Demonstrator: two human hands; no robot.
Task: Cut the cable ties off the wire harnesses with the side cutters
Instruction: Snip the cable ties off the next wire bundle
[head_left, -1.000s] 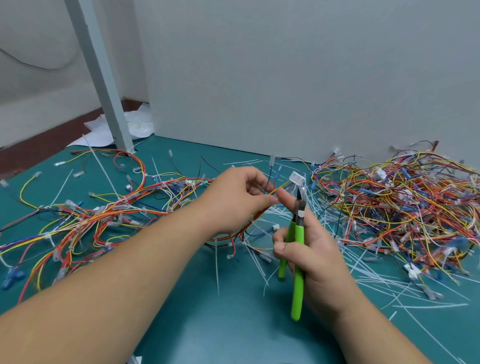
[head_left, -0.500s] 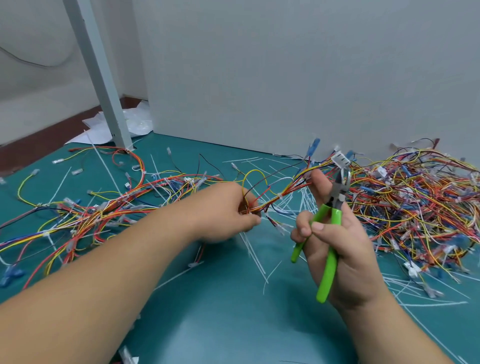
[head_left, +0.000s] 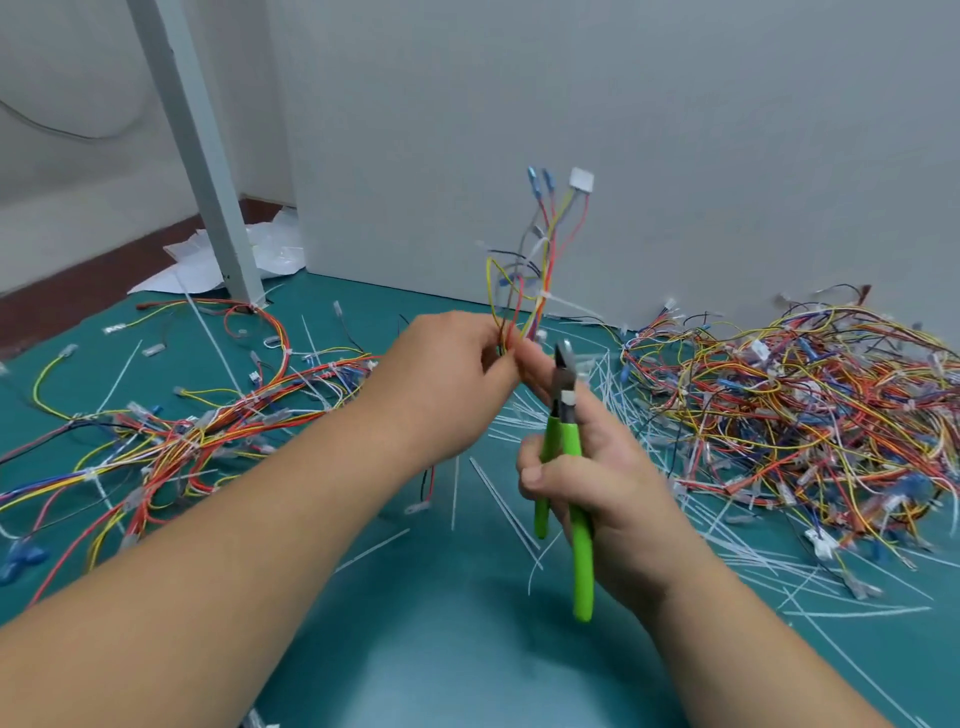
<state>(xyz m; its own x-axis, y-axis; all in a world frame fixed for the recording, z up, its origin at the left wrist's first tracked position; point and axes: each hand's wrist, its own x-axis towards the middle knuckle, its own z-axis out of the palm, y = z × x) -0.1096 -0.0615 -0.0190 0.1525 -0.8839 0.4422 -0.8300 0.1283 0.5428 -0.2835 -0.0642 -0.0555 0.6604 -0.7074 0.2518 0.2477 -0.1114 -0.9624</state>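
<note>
My left hand (head_left: 451, 364) pinches a small wire harness (head_left: 540, 260) that stands upright above the mat, its white connector and blue terminals at the top. A white cable tie (head_left: 558, 300) wraps the bundle just above my fingers, its tail sticking out to the right. My right hand (head_left: 597, 467) grips the green-handled side cutters (head_left: 566, 452), jaws pointing up and close to the harness, just below the tie. My right index finger reaches toward the wires next to my left fingers.
A big tangle of harnesses (head_left: 789, 405) lies at the right and another pile (head_left: 171, 431) at the left on the green mat (head_left: 441, 623). Cut white tie strips (head_left: 753, 561) litter the mat. A grey post (head_left: 197, 156) and a grey wall stand behind.
My left hand has lifted the harness from lying sideways to standing upright. My right hand with the cutters moved back toward the middle, under the tie.
</note>
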